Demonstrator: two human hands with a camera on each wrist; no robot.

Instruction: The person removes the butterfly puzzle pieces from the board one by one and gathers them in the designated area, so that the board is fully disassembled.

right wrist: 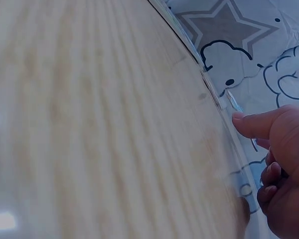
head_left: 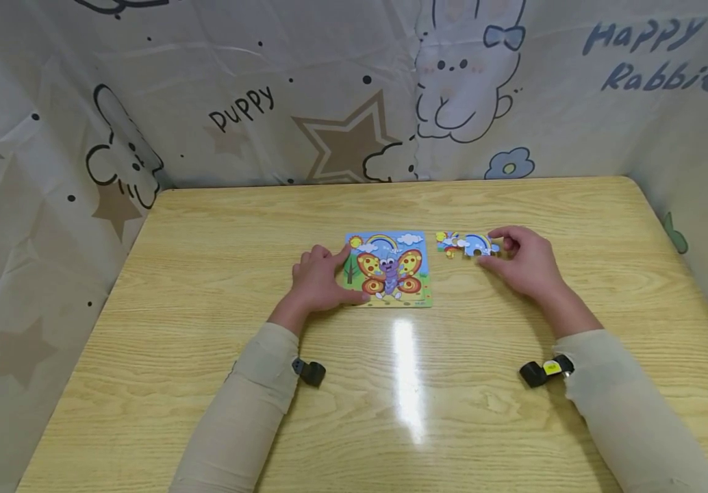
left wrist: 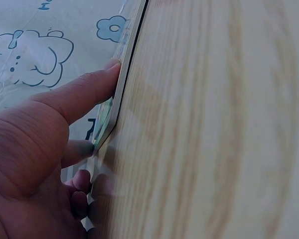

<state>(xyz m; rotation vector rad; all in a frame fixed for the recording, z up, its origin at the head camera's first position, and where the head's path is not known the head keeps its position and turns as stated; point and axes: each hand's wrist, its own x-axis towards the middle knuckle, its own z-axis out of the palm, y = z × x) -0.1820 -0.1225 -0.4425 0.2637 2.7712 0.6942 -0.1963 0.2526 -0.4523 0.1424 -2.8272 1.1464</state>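
Right hand (head_left: 526,261) pinches the rainbow piece (head_left: 476,244) of a puzzle between thumb and forefinger, thumb toward the near edge, forefinger toward the far one. This piece is just right of the butterfly board (head_left: 389,270), with the sun piece (head_left: 446,238) between them, close against it; whether the two pieces are locked or merely touching, I cannot tell. In the right wrist view the pinched piece looks tilted off the counter (head_left: 237,226).

Left hand (head_left: 319,279) has thumb and forefinger spread, touching the board around its near left corner, which should be enough to steady it; pressing harder would probably only push it askew.

For a tidy placement, I would keep the pinch light and on the edges, so the printed rainbow stays readable as a guide to turning. Bring the piece level before lining up any knob and notch, then press straight down with a fingertip. If it resists, back off and turn it slightly rather than forcing it: pieces this thin could bend, and dragging sideways may shift the sun piece.
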